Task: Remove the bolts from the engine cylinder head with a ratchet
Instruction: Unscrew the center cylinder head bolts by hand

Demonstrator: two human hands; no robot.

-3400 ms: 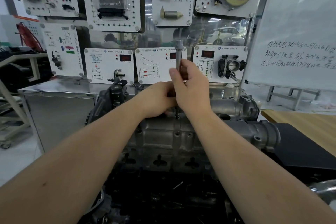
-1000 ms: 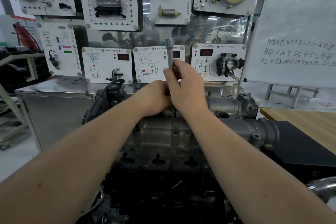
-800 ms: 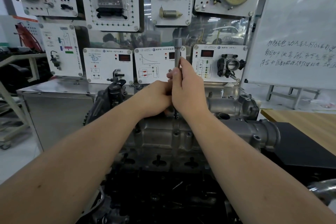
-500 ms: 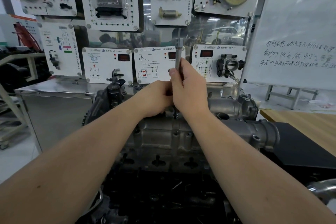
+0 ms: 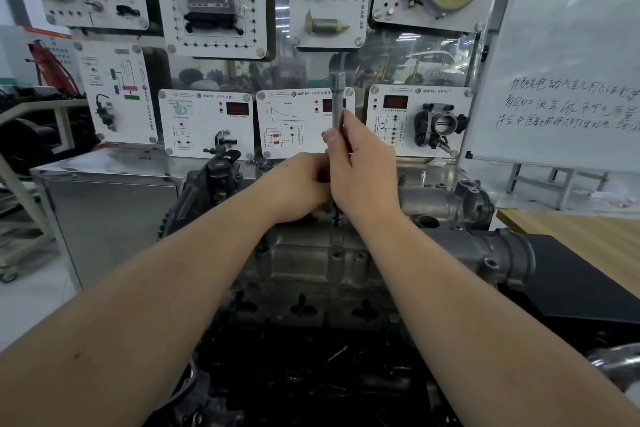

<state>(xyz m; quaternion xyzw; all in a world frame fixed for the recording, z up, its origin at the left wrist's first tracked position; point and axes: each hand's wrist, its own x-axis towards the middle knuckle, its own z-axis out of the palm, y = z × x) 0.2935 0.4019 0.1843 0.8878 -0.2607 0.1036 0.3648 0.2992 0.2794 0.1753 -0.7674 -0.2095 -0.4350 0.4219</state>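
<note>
A grey cast engine cylinder head (image 5: 322,260) lies across the middle of the view. A slim metal ratchet extension bar (image 5: 337,99) stands upright over its top. My right hand (image 5: 363,166) grips the bar's middle, thumb and fingers curled round it. My left hand (image 5: 298,187) is curled low against the bar's foot; what it holds is hidden behind it. A dark bolt tip (image 5: 336,218) shows just under my hands at the head's top edge. The ratchet's head is hidden.
White training panels (image 5: 207,121) with sensors hang behind the engine. A whiteboard (image 5: 568,55) stands at the right above a wooden table (image 5: 571,236) with a black mat (image 5: 588,288). A steel cabinet (image 5: 104,211) stands at the left.
The upright bar tilted left about a second ago and has come back upright. Both hands stay on it in the same place over the head.
</note>
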